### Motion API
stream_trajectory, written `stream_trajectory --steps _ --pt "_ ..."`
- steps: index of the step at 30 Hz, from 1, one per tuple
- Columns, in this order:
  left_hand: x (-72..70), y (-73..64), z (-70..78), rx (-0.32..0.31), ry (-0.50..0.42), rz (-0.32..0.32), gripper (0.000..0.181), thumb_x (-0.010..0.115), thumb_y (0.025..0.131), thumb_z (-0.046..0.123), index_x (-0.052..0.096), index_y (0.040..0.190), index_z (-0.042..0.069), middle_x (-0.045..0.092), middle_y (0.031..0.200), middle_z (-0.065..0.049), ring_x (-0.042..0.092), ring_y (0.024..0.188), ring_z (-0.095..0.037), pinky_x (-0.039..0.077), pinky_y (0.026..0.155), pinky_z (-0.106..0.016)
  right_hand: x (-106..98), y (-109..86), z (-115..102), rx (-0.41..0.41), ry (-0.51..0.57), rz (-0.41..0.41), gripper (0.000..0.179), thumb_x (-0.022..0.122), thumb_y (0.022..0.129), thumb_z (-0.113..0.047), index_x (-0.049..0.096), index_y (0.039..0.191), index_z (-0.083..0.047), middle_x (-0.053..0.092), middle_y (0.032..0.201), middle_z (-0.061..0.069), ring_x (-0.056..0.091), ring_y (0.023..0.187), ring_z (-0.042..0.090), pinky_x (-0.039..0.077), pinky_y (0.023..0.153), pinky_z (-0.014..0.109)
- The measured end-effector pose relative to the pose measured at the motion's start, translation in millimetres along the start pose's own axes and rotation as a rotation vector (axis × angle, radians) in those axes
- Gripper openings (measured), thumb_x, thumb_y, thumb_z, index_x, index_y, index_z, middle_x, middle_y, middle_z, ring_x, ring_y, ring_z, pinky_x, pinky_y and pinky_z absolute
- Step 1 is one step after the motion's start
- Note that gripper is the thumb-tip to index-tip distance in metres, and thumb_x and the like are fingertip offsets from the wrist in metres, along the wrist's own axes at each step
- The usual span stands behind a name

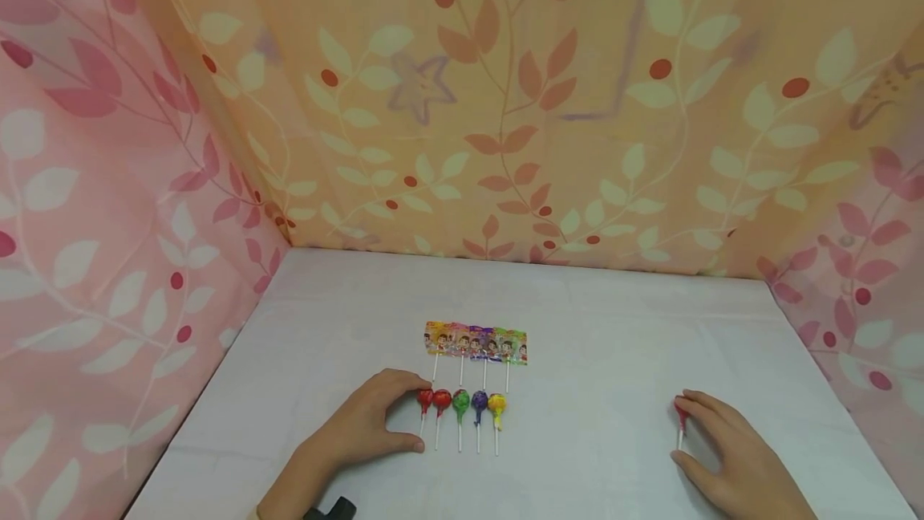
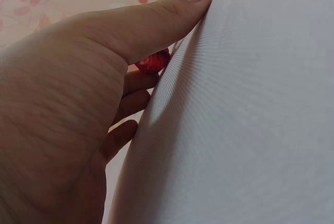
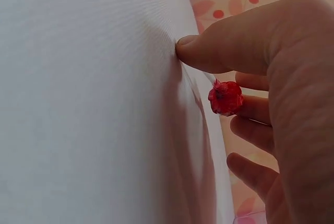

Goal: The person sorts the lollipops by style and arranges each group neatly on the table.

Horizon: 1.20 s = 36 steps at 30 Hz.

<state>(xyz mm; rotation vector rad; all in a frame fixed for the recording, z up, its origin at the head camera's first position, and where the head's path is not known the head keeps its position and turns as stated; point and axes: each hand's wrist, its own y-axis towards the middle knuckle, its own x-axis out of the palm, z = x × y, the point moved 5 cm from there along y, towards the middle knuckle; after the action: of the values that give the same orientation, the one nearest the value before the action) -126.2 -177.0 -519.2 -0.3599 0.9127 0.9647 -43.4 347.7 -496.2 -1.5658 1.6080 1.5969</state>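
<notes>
At the left end of a row of round lollipops, my left hand (image 1: 364, 420) spans a red lollipop (image 1: 424, 398), fingertips at its candy head and thumb at the stick's lower end. In the left wrist view that red head (image 2: 153, 62) shows between thumb and fingers. Beside it lie another red lollipop (image 1: 442, 400), a green one (image 1: 461, 402), a purple one (image 1: 480, 401) and a yellow one (image 1: 496, 404), sticks toward me. Far to the right, my right hand (image 1: 736, 456) holds a red lollipop (image 3: 226, 98) lengthwise, fingers at its head, thumb by the stick end.
Above the round row, several flat-wrapped lollipops (image 1: 475, 342) lie side by side, wrappers overlapping, sticks toward me. The white tabletop (image 1: 592, 327) carries everything. Leaf-patterned cloth, pink on the left (image 1: 108, 263) and orange at the back (image 1: 505, 143), walls in the table.
</notes>
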Motion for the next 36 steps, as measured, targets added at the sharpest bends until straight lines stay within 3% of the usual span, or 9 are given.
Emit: stream_trajectory --steps 9,14,27,36 --pt "-0.8 -1.2 0.7 -0.019 0.003 -0.005 0.085 0.098 0.075 0.058 0.064 0.149 0.037 0.060 0.147 0.023 0.054 0.141 -0.012 0.047 0.120 -0.051 5.5 12.1 -8.7 -0.014 -0.007 -0.024 0.081 0.103 0.068 -0.024 0.069 0.139 -0.006 0.065 0.143 0.011 0.053 0.130 0.024 0.011 0.119 0.003" --pt "-1.2 -1.5 1.2 -0.016 0.003 -0.007 0.084 0.098 0.075 0.058 0.064 0.149 0.037 0.060 0.147 0.023 0.054 0.141 -0.012 0.047 0.119 -0.050 9.0 21.6 -17.2 -0.042 0.026 -0.033 0.080 0.103 0.069 -0.023 0.069 0.139 -0.005 0.065 0.142 0.012 0.056 0.128 0.029 0.013 0.119 0.003" --pt "-1.2 -0.1 2.1 0.011 0.002 0.003 0.084 0.097 0.075 0.060 0.064 0.149 0.036 0.060 0.147 0.023 0.055 0.140 -0.012 0.048 0.119 -0.050 18.6 41.8 -34.1 -0.077 0.065 -0.027 0.079 0.100 0.072 -0.022 0.067 0.142 -0.004 0.065 0.145 0.010 0.056 0.133 0.026 0.017 0.122 0.007" --pt "-1.3 -0.2 2.4 -0.007 0.001 -0.007 0.084 0.097 0.075 0.059 0.064 0.149 0.036 0.060 0.147 0.023 0.054 0.141 -0.012 0.047 0.120 -0.050 27.1 52.8 -49.9 -0.117 0.101 -0.027 0.078 0.099 0.073 -0.020 0.067 0.143 -0.004 0.065 0.145 0.009 0.058 0.132 0.026 0.018 0.123 0.008"
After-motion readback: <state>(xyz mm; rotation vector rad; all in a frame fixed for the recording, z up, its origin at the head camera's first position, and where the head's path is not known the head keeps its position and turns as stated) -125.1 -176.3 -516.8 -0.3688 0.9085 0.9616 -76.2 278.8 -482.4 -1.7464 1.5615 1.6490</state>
